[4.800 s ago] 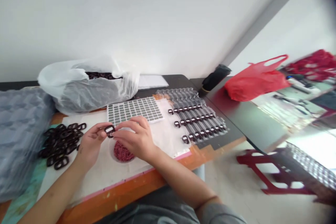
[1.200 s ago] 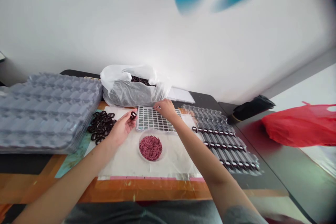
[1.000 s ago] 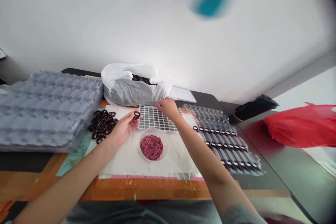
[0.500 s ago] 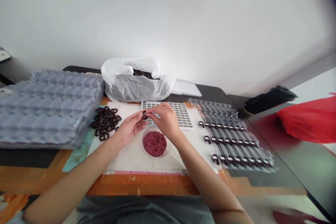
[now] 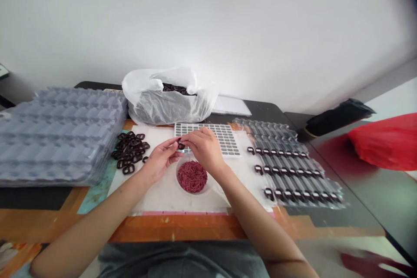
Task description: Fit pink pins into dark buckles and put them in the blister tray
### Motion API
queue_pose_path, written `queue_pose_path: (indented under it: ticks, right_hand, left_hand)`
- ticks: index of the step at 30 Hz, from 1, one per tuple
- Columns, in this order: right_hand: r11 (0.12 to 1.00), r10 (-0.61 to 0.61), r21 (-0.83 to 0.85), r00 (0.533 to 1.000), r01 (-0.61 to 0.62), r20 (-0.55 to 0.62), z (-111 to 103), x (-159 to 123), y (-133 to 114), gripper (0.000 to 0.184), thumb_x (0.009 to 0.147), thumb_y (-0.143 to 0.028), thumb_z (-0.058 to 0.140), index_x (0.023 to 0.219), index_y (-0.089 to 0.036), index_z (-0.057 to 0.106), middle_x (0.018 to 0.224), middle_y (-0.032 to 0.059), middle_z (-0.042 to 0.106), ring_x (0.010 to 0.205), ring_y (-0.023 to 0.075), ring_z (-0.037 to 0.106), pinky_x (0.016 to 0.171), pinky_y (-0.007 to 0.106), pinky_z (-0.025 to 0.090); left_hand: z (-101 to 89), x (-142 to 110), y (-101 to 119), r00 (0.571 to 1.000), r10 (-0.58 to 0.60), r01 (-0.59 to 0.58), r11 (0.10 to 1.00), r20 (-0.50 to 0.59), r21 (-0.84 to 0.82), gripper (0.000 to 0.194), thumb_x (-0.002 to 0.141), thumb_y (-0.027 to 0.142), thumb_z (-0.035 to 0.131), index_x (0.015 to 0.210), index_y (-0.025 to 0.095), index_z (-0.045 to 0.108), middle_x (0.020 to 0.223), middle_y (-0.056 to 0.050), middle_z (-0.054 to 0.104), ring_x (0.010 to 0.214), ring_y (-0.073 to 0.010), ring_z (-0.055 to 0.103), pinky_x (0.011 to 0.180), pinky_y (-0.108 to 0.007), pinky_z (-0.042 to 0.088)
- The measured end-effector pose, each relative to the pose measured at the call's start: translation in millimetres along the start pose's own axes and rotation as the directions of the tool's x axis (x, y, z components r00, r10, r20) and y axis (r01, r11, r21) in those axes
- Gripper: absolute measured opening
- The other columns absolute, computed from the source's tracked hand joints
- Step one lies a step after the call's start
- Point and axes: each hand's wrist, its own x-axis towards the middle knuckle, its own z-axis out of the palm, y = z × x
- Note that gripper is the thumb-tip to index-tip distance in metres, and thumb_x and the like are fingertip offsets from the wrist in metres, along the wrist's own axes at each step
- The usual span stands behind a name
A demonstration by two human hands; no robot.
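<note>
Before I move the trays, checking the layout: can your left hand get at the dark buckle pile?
Probably yes: the left hand is right beside the pile, nothing between them on the white sheet, though it pinches a small buckle with the right hand.

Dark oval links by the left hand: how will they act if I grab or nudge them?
The dark oval links look stiff, each keeping its shape. Being flat, they probably slide rather than roll, though a nudge could spread the pile. The left hand pinches one at its fingertips, so they seem light.
</note>
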Motion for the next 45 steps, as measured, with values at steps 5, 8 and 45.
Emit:
queue_pose_path:
  ticks: [5, 8, 45]
  right_hand:
    - [1.0, -0.014, -0.005, 0.997, 0.013, -0.072, 0, 0, -3, 0.017, 0.094, -0.027, 0.059, 0.092, -0.028, 0.076, 0.093, 0.0, 0.075, 0.091, 0.0203, 0.056, 0.086, 0.036, 0.044]
    - [0.999, -0.029, -0.033, 0.992, 0.025, -0.121, -1, -1, -5, 0.018, 0.094, -0.03, 0.059, 0.092, -0.03, 0.077, 0.095, 0.0009, 0.074, 0.093, 0.0209, 0.055, 0.086, 0.037, 0.044]
    - [0.99, 0.077, 0.126, 0.991, -0.063, -0.114, -7, -4, -11, 0.01, 0.09, -0.026, 0.064, 0.086, -0.025, 0.072, 0.091, 0.0005, 0.074, 0.09, 0.0201, 0.06, 0.088, 0.036, 0.041]
  left_hand:
    - [1.6, -1, 2, 0.999, 0.046, -0.046, 0.997, -0.001, 0.057, 0.05, 0.066, 0.039, 0.086, 0.109, 0.02, 0.072, 0.079, -0.001, 0.069, 0.048, -0.004, 0.054, 0.043, -0.017, 0.035]
    - [2.8, -2, 3, 0.998, 0.065, -0.065, 0.996, 0.008, 0.055, 0.054, 0.065, 0.043, 0.086, 0.111, 0.02, 0.072, 0.072, 0.001, 0.066, 0.045, -0.0035, 0.049, 0.043, -0.019, 0.033]
    - [-5.4, 3, -4, 0.981, 0.169, -0.185, 0.964, 0.095, 0.19, 0.056, 0.07, 0.05, 0.08, 0.116, 0.02, 0.071, 0.073, -0.003, 0.07, 0.053, -0.0097, 0.058, 0.051, -0.022, 0.037]
